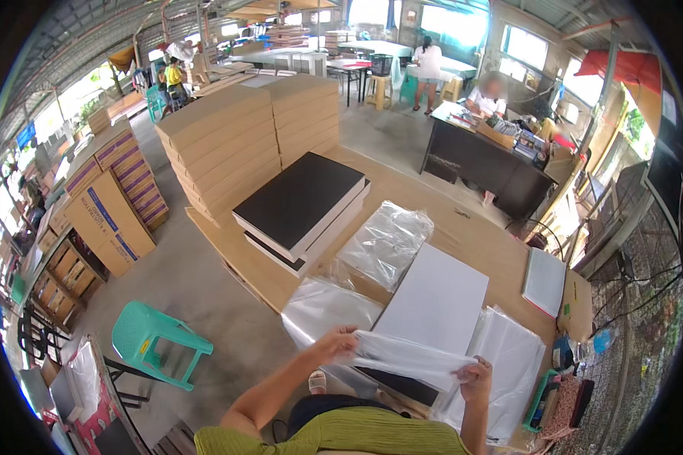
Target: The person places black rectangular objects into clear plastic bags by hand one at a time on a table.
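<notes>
Between my two hands stretches a clear plastic bag, pulled wide across the near end of a white rectangular board. My left hand grips the bag's left side with closed fingers, and my right hand pinches its right end. A black surface shows below the bag, at the table's near edge. Flat clear plastic bags lie beside my right hand. More clear plastic rests left of the board, and a crumpled plastic pile sits beyond it.
Black-topped boards are stacked farther back on the brown table, before tall piles of brown cartons. A green stool stands on the floor at left. A basket sits at the right edge. Other people are in the background.
</notes>
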Action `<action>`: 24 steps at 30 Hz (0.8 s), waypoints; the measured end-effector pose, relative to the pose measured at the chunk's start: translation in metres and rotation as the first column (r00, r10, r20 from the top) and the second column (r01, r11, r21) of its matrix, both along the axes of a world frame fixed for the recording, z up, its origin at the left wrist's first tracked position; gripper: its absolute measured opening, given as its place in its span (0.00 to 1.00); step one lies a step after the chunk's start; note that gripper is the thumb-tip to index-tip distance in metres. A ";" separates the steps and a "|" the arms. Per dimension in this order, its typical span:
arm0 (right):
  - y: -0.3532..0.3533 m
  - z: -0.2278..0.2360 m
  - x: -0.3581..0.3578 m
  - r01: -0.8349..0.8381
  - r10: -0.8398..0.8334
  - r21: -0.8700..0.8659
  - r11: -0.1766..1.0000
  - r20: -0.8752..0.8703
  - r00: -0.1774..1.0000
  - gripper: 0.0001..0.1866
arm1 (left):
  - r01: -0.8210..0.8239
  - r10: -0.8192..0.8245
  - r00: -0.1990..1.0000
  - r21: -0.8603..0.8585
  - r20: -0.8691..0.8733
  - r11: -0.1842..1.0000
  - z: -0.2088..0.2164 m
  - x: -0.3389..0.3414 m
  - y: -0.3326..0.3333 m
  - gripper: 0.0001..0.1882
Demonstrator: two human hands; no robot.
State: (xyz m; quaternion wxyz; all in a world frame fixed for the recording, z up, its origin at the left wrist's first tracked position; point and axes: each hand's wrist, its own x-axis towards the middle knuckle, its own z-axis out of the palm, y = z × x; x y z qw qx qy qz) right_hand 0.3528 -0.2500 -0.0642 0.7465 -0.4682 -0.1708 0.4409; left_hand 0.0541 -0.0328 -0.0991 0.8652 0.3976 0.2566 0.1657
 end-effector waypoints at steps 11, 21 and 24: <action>-0.033 -0.081 -0.027 0.612 0.382 -0.550 0.568 0.835 0.396 0.19 | 0.240 0.529 0.756 0.916 -0.385 0.322 -0.063 0.051 -0.045 0.25; -0.043 -0.016 -0.034 0.510 0.222 -0.613 0.604 0.744 0.630 0.21 | 0.229 0.507 0.762 0.899 -0.404 0.372 0.008 0.039 -0.049 0.23; -0.105 -0.106 0.019 0.273 -0.057 -0.160 0.949 0.761 0.647 0.26 | 0.192 0.132 0.915 0.697 -0.383 0.691 0.067 0.025 -0.043 0.32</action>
